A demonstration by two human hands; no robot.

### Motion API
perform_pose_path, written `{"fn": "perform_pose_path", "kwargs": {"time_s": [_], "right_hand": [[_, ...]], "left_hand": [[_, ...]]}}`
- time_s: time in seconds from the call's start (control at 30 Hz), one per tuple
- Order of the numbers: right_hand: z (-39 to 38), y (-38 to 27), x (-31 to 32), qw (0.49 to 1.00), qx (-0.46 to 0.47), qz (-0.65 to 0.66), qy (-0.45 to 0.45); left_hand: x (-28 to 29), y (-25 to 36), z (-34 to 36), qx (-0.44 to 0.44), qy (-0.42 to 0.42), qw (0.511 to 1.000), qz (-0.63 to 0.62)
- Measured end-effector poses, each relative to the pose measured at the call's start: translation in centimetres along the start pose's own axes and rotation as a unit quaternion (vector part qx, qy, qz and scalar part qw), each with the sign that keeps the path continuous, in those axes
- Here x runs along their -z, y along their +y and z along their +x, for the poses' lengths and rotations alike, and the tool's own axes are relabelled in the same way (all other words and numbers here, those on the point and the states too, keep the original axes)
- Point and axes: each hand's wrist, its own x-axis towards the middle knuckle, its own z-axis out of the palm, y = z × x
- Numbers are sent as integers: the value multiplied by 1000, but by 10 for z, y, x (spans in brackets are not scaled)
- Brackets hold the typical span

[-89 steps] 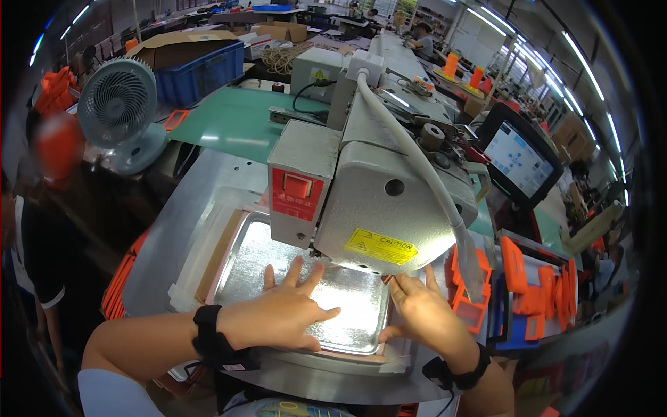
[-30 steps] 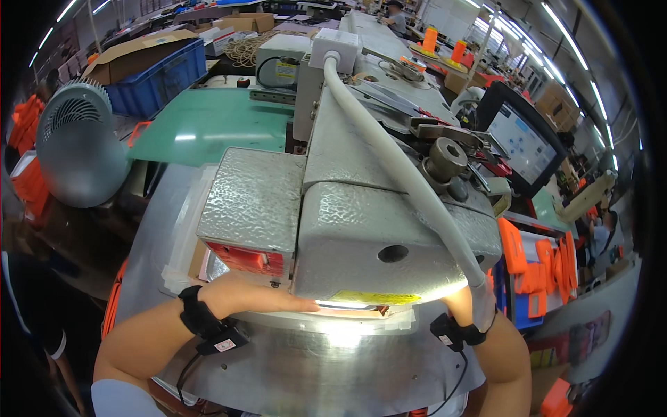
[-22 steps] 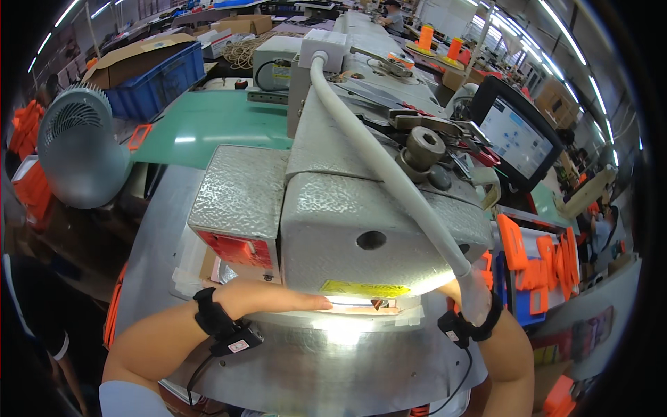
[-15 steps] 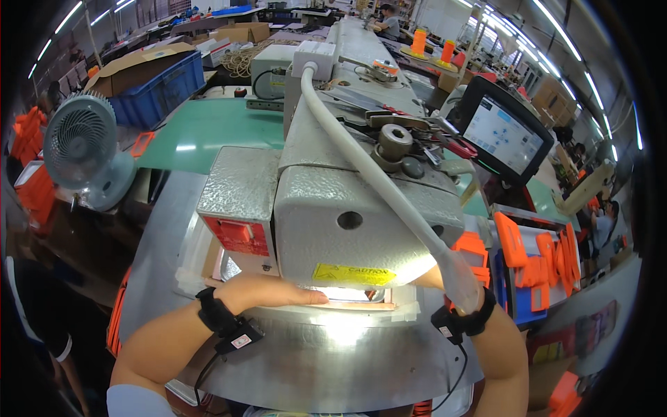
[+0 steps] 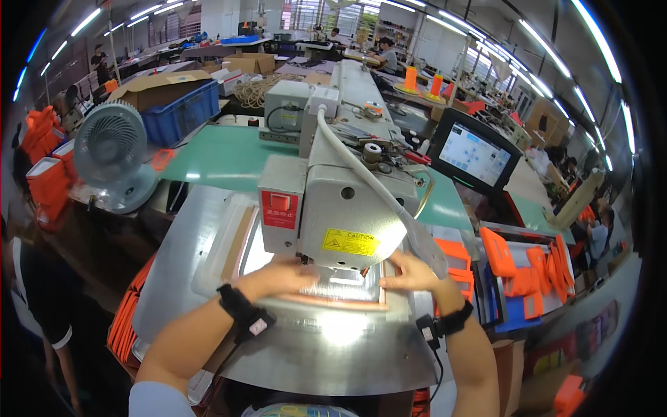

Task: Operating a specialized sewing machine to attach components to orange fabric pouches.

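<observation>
A big white industrial sewing machine (image 5: 347, 208) stands over a shiny metal bed (image 5: 313, 347). Under its head lies a clear template with an orange frame (image 5: 326, 300). My left hand (image 5: 285, 276) rests flat on the template's near left part, fingers reaching under the machine head. On the template's right edge my right hand (image 5: 410, 272) presses down with spread fingers. Each wrist wears a black band. Neither hand grips anything.
A grey fan (image 5: 114, 163) stands at the left beside a blue crate (image 5: 177, 111) with a cardboard box. A touch screen (image 5: 476, 156) sits at the right. Orange parts (image 5: 528, 267) lie in a tray at the right, more orange pieces (image 5: 125, 323) hang at the left edge.
My head has pulled back, so the machine looks smaller and the template shows again. Both hands stay on the template, now nearer its front edge under the machine head.
</observation>
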Motion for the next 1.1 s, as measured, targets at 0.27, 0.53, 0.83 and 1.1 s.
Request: {"fn": "perform_pose_path", "kwargs": {"time_s": [0.27,0.53,0.83,1.1], "right_hand": [[-71,-127,-27,976,-148,-159,19],[-63,-124,-43,980,-164,-74,84],[-27,-119,-55,995,-79,-7,66],[-5,-116,-65,977,-130,171,-8]], "left_hand": [[-43,39,-93,-87,213,942,243],[-16,9,-120,112,374,903,178],[-12,-10,-167,127,365,917,-96],[-65,79,-190,-155,443,773,-427]]}}
